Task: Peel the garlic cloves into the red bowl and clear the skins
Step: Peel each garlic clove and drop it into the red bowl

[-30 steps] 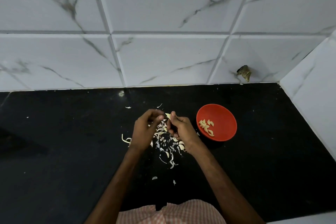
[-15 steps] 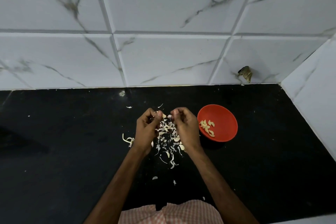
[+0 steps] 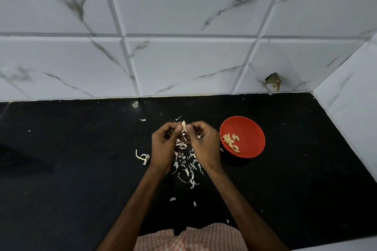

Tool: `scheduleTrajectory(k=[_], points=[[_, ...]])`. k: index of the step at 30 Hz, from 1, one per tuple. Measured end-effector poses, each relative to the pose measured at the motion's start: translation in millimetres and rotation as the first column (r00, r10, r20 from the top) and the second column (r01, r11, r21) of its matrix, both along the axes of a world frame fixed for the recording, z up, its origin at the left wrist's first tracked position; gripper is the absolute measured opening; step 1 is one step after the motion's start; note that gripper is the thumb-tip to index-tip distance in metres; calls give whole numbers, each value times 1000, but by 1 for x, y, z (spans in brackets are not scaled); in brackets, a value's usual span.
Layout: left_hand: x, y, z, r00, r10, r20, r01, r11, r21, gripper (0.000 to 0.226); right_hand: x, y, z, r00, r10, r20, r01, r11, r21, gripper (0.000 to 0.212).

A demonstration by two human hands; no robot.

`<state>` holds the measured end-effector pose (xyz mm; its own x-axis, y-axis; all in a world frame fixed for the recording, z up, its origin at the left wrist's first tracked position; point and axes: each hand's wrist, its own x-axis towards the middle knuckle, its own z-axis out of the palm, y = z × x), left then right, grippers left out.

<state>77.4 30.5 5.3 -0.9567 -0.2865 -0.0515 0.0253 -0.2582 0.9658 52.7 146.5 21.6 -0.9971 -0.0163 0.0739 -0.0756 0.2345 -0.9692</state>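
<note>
hands: 2, left hand (image 3: 163,149) and right hand (image 3: 204,144) | garlic clove (image 3: 184,125) pinched between them: 1 | red bowl (image 3: 255,128), right: 1 | peeled cloves (image 3: 230,140) inside: roughly eight | skins (image 3: 189,169): too many to count

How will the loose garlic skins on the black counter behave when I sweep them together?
Probably very light and floppy: the garlic skins are thin curled slivers, so they may flutter or cling rather than slide neatly. Stray flakes lie apart from the pile, so expect several passes.
</note>
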Motion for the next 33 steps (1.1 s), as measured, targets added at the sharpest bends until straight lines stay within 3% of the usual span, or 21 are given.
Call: scheduleTrajectory(k=[5, 13, 18, 26, 33], points=[[0, 2, 0, 999, 30, 19, -31, 999, 26, 16, -2, 4, 3, 976, 124, -181, -69, 957, 281, 7], [-1, -2, -5, 1000, 24, 12, -22, 986, -166, 6, -11, 12, 6, 964, 219, -150, -137, 895, 424, 4], [-3, -2, -3, 1000, 19, 8, -17, 982, -187, 14, -16, 15, 7, 965, 242, -106, -181, 898, 400, 6], [-3, -6, -4, 1000, 10, 14, -9, 999, -42, 12, -15, 18, 5, 967, 254, 11, -253, 959, 130, 5], [-3, -7, -2, 1000, 29, 5, -28, 987, -158, 9, -18, 18, 6, 964, 262, -47, -247, 946, 208, 6]])
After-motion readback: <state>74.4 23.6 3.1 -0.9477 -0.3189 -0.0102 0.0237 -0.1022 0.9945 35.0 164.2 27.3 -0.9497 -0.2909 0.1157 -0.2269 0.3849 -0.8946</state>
